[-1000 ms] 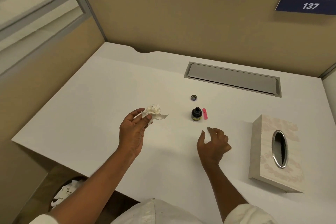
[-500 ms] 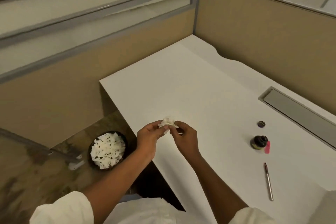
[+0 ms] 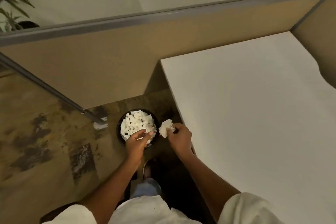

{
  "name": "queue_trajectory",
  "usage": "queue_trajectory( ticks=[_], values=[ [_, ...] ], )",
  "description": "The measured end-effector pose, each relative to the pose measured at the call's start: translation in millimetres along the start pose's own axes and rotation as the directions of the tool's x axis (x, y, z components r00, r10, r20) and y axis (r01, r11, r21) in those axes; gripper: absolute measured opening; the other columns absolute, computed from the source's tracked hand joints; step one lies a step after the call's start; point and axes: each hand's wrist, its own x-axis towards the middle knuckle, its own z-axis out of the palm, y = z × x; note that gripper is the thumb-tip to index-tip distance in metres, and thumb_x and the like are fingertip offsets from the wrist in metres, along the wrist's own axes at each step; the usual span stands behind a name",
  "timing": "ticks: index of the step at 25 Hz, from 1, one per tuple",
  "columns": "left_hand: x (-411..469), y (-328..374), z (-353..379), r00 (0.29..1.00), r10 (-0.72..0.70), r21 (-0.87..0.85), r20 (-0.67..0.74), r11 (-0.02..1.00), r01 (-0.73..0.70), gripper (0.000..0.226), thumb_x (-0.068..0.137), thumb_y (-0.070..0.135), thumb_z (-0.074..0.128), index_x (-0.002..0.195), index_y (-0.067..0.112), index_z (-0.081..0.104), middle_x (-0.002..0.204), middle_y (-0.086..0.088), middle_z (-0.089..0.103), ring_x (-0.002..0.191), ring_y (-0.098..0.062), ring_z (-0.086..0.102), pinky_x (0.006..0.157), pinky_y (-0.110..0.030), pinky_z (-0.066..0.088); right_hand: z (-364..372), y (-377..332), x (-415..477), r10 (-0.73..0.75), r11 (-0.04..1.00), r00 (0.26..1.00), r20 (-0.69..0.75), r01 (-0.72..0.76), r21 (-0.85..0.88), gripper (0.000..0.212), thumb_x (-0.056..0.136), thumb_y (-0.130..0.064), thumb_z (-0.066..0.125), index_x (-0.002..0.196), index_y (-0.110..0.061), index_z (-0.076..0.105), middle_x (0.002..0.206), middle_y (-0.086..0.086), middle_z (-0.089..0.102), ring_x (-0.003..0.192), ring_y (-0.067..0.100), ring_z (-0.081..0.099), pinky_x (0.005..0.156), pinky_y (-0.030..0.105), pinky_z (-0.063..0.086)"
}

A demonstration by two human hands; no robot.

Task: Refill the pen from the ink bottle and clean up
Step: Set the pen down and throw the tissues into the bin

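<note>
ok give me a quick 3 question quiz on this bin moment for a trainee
1. True or false: the crumpled tissue is already lying in the waste bin.
2. Which hand holds the tissue? A) left B) right C) both
3. Fill in: the bin stands on the ____, beside the desk.

Key:
1. False: it is pinched in the right hand, beside the bin's rim.
2. B: the left hand hangs over the bin; what its fingers hold, if anything, is unclear.
3. floor

Bare white tabletop (image 3: 254,114) on the right; on the mottled floor (image 3: 36,142), a black bin (image 3: 119,133) stuffed with tissues.
</note>
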Motion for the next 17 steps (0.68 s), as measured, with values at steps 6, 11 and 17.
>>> queue_trajectory(
  ticks=[6,11,17],
  values=[
    [158,-62,-59,0.981,-0.045,0.354,-0.191,0.928,0.112,0.027,0.082,0.018,0.068,0.102,0.0,0.068,0.104,-0.02,0.069,0.095,-0.031,0.064,0.08,-0.029,0.045,129,28,107,0.176,0.94,0.98,0.097,-0.138,-0.313,0.02,0.083,-0.008,0.054,0.102,-0.011,0.059,0.099,0.013,0.068,0.09,0.03,0.065,0.076,0.034,0.053],
    [259,-115,-50,0.995,0.004,0.534,-0.101,0.844,0.051,0.026,0.082,0.014,0.066,0.105,0.001,0.066,0.112,-0.019,0.065,0.102,-0.03,0.06,0.086,-0.029,0.042,223,80,190,0.238,0.847,0.963,0.123,-0.144,-0.511,0.033,0.079,-0.002,0.048,0.109,-0.009,0.059,0.109,0.018,0.066,0.1,0.036,0.062,0.083,0.037,0.05],
    [319,-157,-45,0.995,0.057,0.559,-0.086,0.829,0.001,0.023,0.084,0.011,0.063,0.105,0.003,0.065,0.112,-0.016,0.063,0.097,-0.031,0.062,0.088,-0.043,0.05,310,110,267,-0.025,0.742,0.959,0.281,0.207,-0.638,0.03,0.08,-0.001,0.052,0.108,-0.008,0.06,0.103,0.019,0.068,0.097,0.038,0.063,0.081,0.042,0.055]
  ],
)
